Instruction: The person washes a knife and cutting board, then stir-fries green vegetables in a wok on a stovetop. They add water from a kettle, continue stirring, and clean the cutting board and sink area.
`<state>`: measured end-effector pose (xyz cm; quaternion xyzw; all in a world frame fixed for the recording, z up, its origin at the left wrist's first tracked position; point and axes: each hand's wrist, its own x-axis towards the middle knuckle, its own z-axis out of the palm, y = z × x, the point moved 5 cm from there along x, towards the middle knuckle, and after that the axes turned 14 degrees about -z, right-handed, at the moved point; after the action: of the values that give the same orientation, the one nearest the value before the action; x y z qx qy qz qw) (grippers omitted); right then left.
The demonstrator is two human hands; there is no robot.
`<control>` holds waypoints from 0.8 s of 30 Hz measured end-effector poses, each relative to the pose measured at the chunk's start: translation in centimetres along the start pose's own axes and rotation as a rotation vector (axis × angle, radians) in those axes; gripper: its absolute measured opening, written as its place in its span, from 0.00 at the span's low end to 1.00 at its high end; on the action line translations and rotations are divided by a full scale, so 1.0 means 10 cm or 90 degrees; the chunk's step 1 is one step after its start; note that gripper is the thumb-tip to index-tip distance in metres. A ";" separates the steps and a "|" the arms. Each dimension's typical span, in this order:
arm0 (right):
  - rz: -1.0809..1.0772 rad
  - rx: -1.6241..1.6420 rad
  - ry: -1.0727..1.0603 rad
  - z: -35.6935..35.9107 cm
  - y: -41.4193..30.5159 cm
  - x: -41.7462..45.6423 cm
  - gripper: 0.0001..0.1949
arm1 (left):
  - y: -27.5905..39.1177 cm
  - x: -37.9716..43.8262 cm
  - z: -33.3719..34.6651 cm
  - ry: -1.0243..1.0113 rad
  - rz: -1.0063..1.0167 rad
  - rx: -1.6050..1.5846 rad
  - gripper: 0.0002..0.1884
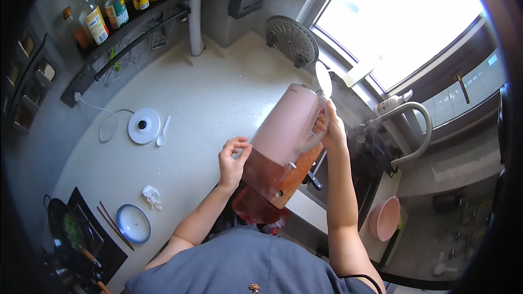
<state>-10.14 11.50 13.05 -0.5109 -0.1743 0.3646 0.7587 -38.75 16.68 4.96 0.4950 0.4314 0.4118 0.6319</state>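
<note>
My right hand (334, 127) grips the handle of a pink electric kettle (284, 124). The kettle is tilted, and its white lid (323, 79) stands raised. Beside the kettle's lower left edge is my left hand (233, 163), thumb and fingers partly curled with nothing in them; whether the fingertips touch the kettle I cannot tell. Below the kettle a wooden cutting board (296, 179) is partly hidden by it. A black-handled knife (314, 181) lies at the board's right side. The white round kettle base (144, 126) rests on the counter to the left, with its cord plugged in.
Steam hangs around the sink and curved faucet (427, 126) at right. A white spoon (163, 131), crumpled tissue (152, 197), blue-rimmed bowl (133, 223) and chopsticks (115, 226) lie left. A pan of chopped greens (71, 228) sits on the stove. Red plastic (257, 208) hangs under the board.
</note>
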 end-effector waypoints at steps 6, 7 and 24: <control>-0.046 0.071 0.145 0.31 0.38 0.95 0.19 | -0.24 -0.04 -0.39 0.010 -0.070 -0.101 0.07; -0.080 0.070 0.165 0.29 0.41 1.08 0.19 | -0.24 -0.05 -0.42 0.014 -0.096 -0.116 0.08; -0.460 -0.087 0.233 0.54 1.01 1.58 0.18 | -0.60 -0.30 -0.86 0.092 -0.241 -0.106 0.06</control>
<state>-6.75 28.70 4.46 -0.5223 -0.2284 -0.0348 0.8209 -47.27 15.10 -1.67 0.3202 0.5251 0.3542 0.7045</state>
